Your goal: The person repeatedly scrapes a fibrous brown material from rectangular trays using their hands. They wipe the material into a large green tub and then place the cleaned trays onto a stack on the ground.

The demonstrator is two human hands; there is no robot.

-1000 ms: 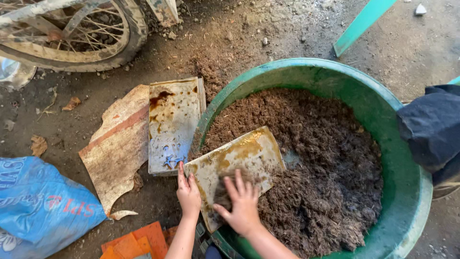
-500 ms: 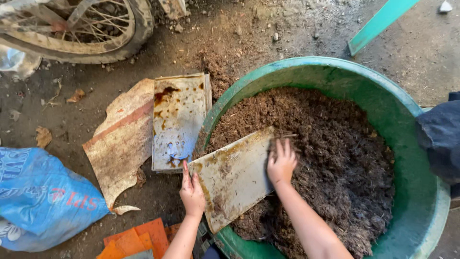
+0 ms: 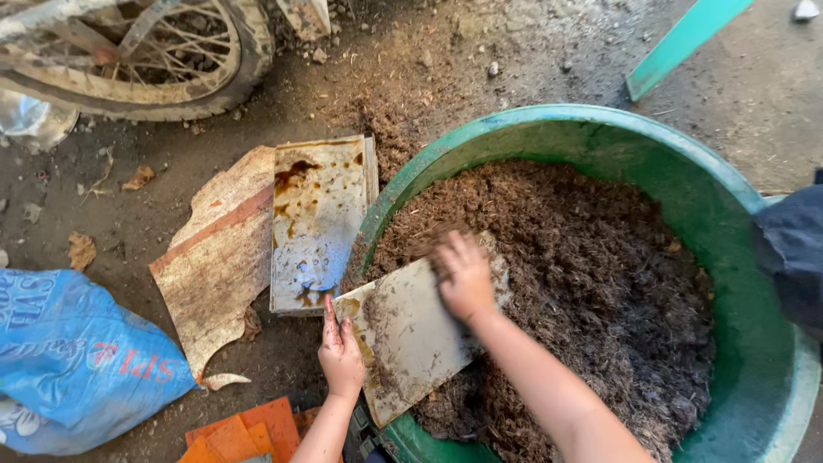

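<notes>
The left hand (image 3: pixel 341 350) is being pressed against the left edge of a flat, stained tray (image 3: pixel 410 341), with the fingers stretched out and close together; the tray is being steadied, not clasped. The right hand (image 3: pixel 464 276) is being laid on the upper right end of the same tray, fingers bent over its far edge and partly sunk in the brown soil (image 3: pixel 583 283), so how firmly the edge is being gripped cannot be told. The tray is being held tilted over the near left rim of a big green tub (image 3: pixel 737 184), which is filled with the soil. Just left of the tub, a second stained tray (image 3: pixel 317 219) is lying on the dirty ground, partly on a torn board (image 3: pixel 219 261). Further left, a blue sack (image 3: pixel 73 360) is seen, and orange pieces (image 3: pixel 249 433) are lying below. A spoked wheel (image 3: pixel 146 60) is standing at the top left.
</notes>
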